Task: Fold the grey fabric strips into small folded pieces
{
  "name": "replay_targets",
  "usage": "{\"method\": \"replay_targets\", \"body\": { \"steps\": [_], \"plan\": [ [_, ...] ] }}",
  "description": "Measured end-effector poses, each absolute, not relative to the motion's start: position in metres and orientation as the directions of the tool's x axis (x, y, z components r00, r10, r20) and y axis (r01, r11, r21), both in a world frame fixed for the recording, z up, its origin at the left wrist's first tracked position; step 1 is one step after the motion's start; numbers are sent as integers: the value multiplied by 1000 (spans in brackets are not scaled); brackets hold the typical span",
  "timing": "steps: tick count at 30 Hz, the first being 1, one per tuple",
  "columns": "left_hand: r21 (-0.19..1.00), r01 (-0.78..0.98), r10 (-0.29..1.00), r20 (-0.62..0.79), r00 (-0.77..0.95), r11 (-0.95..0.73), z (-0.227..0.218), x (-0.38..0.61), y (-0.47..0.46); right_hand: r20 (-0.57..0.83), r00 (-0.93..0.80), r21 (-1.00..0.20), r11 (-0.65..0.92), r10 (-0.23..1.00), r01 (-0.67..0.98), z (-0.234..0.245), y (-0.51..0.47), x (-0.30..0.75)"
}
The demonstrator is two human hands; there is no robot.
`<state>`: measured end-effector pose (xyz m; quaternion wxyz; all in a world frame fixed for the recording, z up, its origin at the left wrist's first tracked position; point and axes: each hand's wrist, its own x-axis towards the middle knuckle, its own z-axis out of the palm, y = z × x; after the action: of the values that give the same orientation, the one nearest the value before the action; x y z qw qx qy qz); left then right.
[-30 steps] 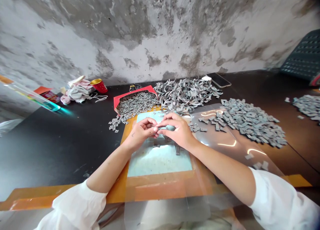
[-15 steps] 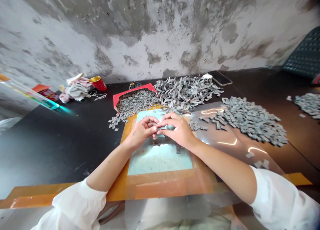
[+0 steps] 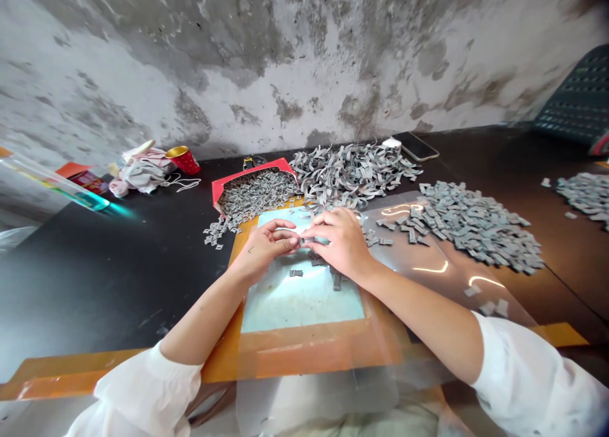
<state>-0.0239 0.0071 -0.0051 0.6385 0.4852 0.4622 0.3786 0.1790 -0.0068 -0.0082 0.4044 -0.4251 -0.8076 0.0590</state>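
My left hand [image 3: 267,248] and my right hand [image 3: 339,241] meet over a light blue sheet [image 3: 304,307] under clear plastic. Both hands are closed in a fingertip pinch on a small grey piece [image 3: 301,241], mostly hidden by the fingers; its exact kind cannot be made out. A small dark grey piece with a frame-like end [image 3: 295,273] lies on the sheet below my left fingers. Under my right hand are more grey pieces [image 3: 337,281], partly covered by it.
A red box [image 3: 218,189] spills small grey frame-like parts at the back. Beside it are heaped grey strips [image 3: 352,170], with a phone [image 3: 419,146] behind. Short grey pieces form a pile [image 3: 480,224] at right. A red cup [image 3: 184,161] and cloth [image 3: 145,170] sit left.
My fingertips have shifted slightly around the small grey piece, and my right hand has turned a little. The grey piece on the sheet below now shows more clearly. The view has shifted slightly.
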Motion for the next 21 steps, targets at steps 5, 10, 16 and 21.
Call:
{"method": "replay_targets", "body": {
  "steps": [5,10,16,21],
  "plan": [
    [974,9,937,-219,273,225,-4,-22,6,582,-339,-450,639,740,624,-9,-8,178],
    [975,23,946,-221,238,222,-3,-18,5,578,-344,-425,632,740,648,-8,-9,177],
    [977,-17,945,-200,258,211,-6,-16,5,585,-269,-463,588,765,663,-12,-9,172],
    [989,-18,945,-135,298,147,-4,-16,5,539,-191,-596,532,820,601,-15,-8,169]
  ]
}}
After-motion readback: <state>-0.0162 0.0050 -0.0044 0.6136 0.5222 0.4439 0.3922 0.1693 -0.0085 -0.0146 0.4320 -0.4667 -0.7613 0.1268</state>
